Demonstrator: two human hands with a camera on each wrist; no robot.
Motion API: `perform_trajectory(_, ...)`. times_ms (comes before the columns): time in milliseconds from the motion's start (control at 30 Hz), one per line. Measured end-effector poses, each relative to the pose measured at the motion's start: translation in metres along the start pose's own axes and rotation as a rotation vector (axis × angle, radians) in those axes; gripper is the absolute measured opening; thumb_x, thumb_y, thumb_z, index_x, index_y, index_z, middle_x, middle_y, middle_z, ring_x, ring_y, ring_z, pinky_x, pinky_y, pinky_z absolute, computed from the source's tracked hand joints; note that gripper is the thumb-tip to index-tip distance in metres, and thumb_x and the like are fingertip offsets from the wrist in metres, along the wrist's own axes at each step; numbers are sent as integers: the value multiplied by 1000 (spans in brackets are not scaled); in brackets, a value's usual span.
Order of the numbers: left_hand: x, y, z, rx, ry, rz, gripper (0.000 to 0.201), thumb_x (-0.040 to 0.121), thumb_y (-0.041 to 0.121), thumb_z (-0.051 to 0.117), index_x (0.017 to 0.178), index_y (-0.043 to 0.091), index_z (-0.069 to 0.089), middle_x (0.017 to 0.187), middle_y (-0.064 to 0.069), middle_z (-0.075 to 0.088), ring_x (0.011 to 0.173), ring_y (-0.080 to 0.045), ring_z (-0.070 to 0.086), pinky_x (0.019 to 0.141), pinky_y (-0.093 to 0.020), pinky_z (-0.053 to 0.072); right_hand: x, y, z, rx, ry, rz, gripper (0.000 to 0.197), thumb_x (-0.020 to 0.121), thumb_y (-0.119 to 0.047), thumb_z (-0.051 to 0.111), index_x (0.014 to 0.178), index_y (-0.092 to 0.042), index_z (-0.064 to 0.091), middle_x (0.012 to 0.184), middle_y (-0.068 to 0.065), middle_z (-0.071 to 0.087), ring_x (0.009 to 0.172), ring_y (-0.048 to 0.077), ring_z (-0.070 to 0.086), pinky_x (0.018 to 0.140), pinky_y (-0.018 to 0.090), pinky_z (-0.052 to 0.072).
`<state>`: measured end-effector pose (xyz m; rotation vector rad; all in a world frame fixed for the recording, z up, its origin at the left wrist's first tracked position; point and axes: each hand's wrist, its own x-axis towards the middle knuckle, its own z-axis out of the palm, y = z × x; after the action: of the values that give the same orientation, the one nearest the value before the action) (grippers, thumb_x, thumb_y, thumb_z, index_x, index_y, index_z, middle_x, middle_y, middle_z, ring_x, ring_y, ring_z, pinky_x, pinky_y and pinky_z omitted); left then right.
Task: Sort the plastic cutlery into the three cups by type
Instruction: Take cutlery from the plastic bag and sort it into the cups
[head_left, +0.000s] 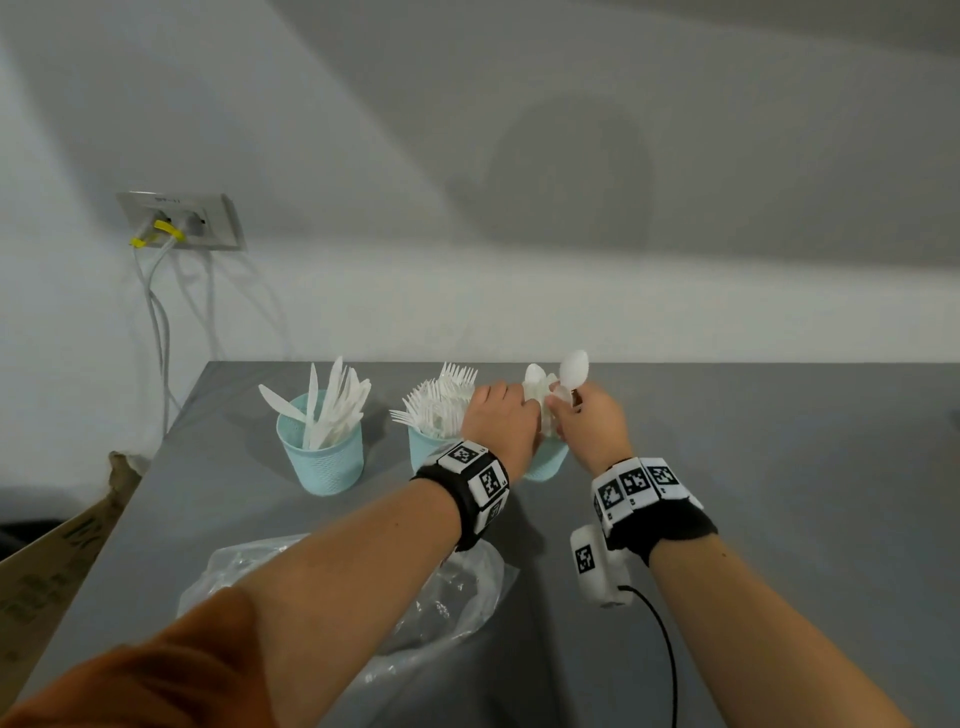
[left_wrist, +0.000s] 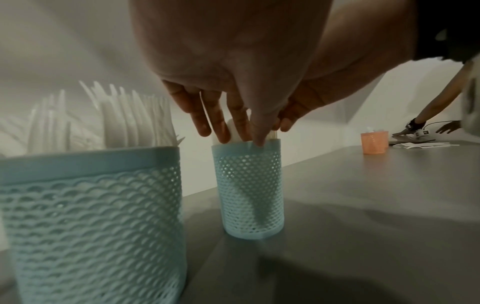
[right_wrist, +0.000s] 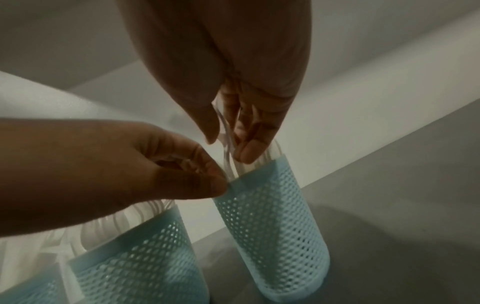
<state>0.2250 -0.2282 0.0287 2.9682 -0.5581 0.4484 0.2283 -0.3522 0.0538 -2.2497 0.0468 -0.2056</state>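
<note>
1. Three pale blue mesh cups stand in a row on the grey worktop (head_left: 727, 467), close to the wall.
2. The knife cup (head_left: 322, 457) is farthest to the left, with white plastic knives (head_left: 332, 405) fanned out of it.
3. The fork cup (head_left: 423, 449) is in the middle, packed with white forks (head_left: 441, 405), tines up.
4. The spoon cup (left_wrist: 249, 191) is on the right, just beside the fork cup but not touching it, and both hands are gathered over its mouth.
5. The left hand (head_left: 498, 421) reaches down from above. Its fingers (left_wrist: 221, 123) are straight and slightly spread, and their tips dip to the rim, touching the spoons (head_left: 535, 384) that stand inside.
6. The right hand (head_left: 589, 426) has its thumb and fingers (right_wrist: 249, 152) closed round the handle of a white spoon (head_left: 574, 369). The bowl sticks up above the hand and the handle runs down to the cup's mouth.
7. A crumpled clear plastic bag (head_left: 447, 613) lies on the near part of the worktop, under the left forearm.
8. A wall socket (head_left: 182, 221) with white cables sits on the wall to the left.
9. Far along the worktop stands an orange cup (left_wrist: 374, 143), with another person's hands working beside it.
</note>
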Motion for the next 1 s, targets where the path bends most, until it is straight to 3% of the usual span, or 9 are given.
perform_trajectory(100,1,0,0,-13,6,-15,27,93,33,46,104,16,63,110,-5,58,109,-26,47,95,-35,30,-6,3,-3,113,93,-63,43,81,-11,66,122,-17,52,106,2,51,93,15,53,78,20,42)
perform_trajectory(167,3,-1,1,-23,2,-22,27,93,33,46,104,16,64,111,-4,58,110,-25,46,95,-34,29,-8,6,-5,88,84,-136,51,82,-8,66,127,-25,52,110,1,49,89,11,50,84,23,46)
perform_trajectory(233,4,-1,1,-23,-8,-36,28,93,35,47,105,17,65,111,-3,58,110,-24,46,96,-34,29,-10,10,-4,-6,10,-163,37,86,-6,63,121,-18,61,112,5,55,86,11,50,87,29,48)
perform_trajectory(333,3,0,-1,-9,-42,-52,28,94,34,45,106,19,65,111,-1,59,110,-23,47,96,-34,29,-13,20,-5,-109,-49,-152,23,90,-9,59,111,-10,68,115,8,61,87,11,51,80,18,39)
perform_trajectory(567,-22,-14,-45,-275,32,-64,23,91,34,48,108,33,63,111,7,60,111,-16,49,98,-32,29,-30,10,-4,-120,53,-226,21,86,-11,61,105,-14,68,108,7,60,105,24,54,91,35,46)
perform_trajectory(700,-76,-38,-70,-408,78,-105,16,90,33,54,100,34,66,100,12,62,99,-11,53,91,-32,40,-55,-6,10,-80,51,-308,14,85,-14,63,97,-17,69,104,3,55,99,15,49,89,27,42)
perform_trajectory(833,-142,-81,-74,-452,-12,-233,12,88,30,60,96,33,68,92,15,61,88,-7,55,80,-27,44,-87,-18,25,-64,-250,-161,10,85,-29,66,92,-21,68,85,-9,59,74,0,51,76,23,42)
perform_trajectory(933,-190,-113,-71,-402,-69,-405,14,86,28,62,96,36,66,98,11,65,94,-12,59,85,-35,47,-106,-15,38,-128,-493,7,35,73,-47,75,97,-25,64,84,-12,61,80,6,58,77,25,47)
perform_trajectory(1000,-218,-127,-69,-293,-109,-510,20,84,28,64,103,35,64,107,8,64,103,-17,57,91,-38,44,-115,-13,44,-292,-591,31,44,69,-44,78,103,-22,61,91,-8,59,87,12,58,81,27,47)
